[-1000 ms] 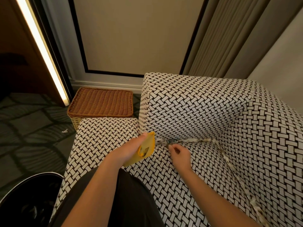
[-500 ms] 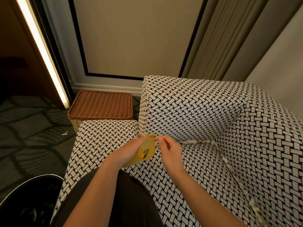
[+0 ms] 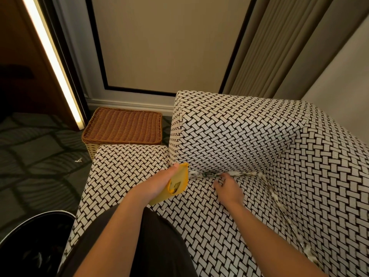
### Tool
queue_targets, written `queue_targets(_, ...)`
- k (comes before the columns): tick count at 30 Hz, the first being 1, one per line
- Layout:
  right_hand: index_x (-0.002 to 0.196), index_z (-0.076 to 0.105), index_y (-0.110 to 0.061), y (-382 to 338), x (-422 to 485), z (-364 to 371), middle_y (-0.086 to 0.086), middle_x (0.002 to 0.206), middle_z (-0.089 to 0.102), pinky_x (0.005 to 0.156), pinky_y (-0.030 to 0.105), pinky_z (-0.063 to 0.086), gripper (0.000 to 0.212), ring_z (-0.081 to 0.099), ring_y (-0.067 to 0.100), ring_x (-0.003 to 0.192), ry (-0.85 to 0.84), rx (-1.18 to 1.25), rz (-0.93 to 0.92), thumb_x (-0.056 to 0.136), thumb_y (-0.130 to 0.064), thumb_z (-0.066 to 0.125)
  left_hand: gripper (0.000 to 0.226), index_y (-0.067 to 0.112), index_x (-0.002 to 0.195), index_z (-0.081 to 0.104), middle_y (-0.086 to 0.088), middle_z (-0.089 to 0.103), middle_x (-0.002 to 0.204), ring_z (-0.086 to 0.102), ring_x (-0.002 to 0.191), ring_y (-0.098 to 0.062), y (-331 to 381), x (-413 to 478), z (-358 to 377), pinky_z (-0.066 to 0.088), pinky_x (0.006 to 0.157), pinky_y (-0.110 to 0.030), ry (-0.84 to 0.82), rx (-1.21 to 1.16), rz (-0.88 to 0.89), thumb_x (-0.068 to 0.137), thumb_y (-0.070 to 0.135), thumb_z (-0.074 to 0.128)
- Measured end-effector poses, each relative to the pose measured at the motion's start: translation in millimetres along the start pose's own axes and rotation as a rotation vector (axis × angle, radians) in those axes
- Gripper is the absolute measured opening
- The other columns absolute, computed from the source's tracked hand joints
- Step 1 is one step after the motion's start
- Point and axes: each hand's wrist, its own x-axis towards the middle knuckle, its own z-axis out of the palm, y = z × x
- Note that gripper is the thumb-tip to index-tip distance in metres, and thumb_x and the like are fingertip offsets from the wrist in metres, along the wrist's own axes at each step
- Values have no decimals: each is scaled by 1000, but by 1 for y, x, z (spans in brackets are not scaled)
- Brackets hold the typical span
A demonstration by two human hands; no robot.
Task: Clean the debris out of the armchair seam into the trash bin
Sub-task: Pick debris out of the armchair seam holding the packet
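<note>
Debris, pale and dark scraps, lies packed in the armchair seam where the seat meets the arm. It starts just beside the yellow pocket and runs toward the inner corner. A second run of scraps follows the seam along the backrest down toward the lower right edge of the view. Judged from this, the task is at an early to middle stage: a few bits show in the mouth of the yellow pocket, and pale flecks seem to lie in the trash bin, but most of both seams is left to clear.

The left hand grips the yellow pocket, a folded sheet or pouch. The thumb lies along its upper edge and the fingers wrap behind it, with the opening turned toward the seam. The right hand rests knuckles-up on the seat with its fingers curled down onto the debris. Its grip is nearly closed at the seam, but it cannot be told whether a scrap is pinched.

The trash bin, dark-lined, stands on the carpet at lower left, well apart from the seam. One loose scrap lies on the carpet near the wicker basket, which stands beside the armchair.
</note>
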Motion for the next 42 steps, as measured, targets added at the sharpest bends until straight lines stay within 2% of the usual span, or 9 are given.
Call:
queue_targets(3,132,42,-20,-3,13,-4,5,101,68,59,24,41,45,63,22,84,-41,-71,30,93,-40,47,73,22,144,26,-10,32,144,33,128,-28,-1,1,-2,22,108,-40,2,1,-16,87,68,21)
queue_targets(8,122,50,-16,-4,30,-8,8,105,65,66,27,46,40,61,24,91,-161,-162,32,92,-43,47,75,20,143,28,-12,34,141,35,125,-28,-1,2,-2,24,105,-39,0,7,-37,87,69,21)
queue_targets(12,126,49,-17,-7,38,-13,7,114,62,77,29,48,44,59,23,100,-271,-185,22,92,-44,46,73,20,143,28,-11,34,142,35,125,-28,0,1,-1,22,107,-39,-6,6,-27,88,68,20)
queue_targets(19,132,48,-14,-11,52,-19,7,123,58,91,33,49,49,56,22,108,-457,-211,23,91,-42,48,70,18,140,34,-11,38,137,34,101,-19,0,-1,-1,23,105,-36,-6,-3,-7,90,65,20)
queue_targets(22,131,48,-14,-10,52,-19,7,125,57,90,32,49,47,56,23,108,-446,-223,-3,93,-42,45,69,19,140,34,-12,37,137,34,101,-19,1,-2,-1,23,105,-36,2,-4,-8,90,64,20)
queue_targets(27,125,55,-16,-2,49,-17,5,107,65,74,28,49,38,58,17,82,-365,-177,-48,93,-35,48,69,19,140,34,-12,38,136,35,102,-20,3,-2,-2,24,102,-36,-6,-14,-12,90,65,20)
queue_targets(31,117,61,-20,2,40,-15,3,108,66,78,28,50,29,60,18,90,-256,-118,-70,94,-33,50,68,18,139,34,-13,36,139,36,112,-23,1,0,-1,23,105,-34,-8,-19,-3,91,63,20)
queue_targets(38,106,63,-24,8,34,-10,-1,77,65,64,28,49,20,54,12,61,-181,-70,-76,96,-30,47,67,20,138,33,-7,40,121,35,101,-18,-3,5,-1,24,93,-32,-10,-17,29,90,64,19)
queue_targets(42,99,68,-17,13,28,-13,-1,88,68,74,34,52,21,61,16,78,-170,149,-98,95,-25,49,69,22,131,36,1,47,116,44,105,-17,-6,11,5,28,94,-33,-18,12,82,85,71,22)
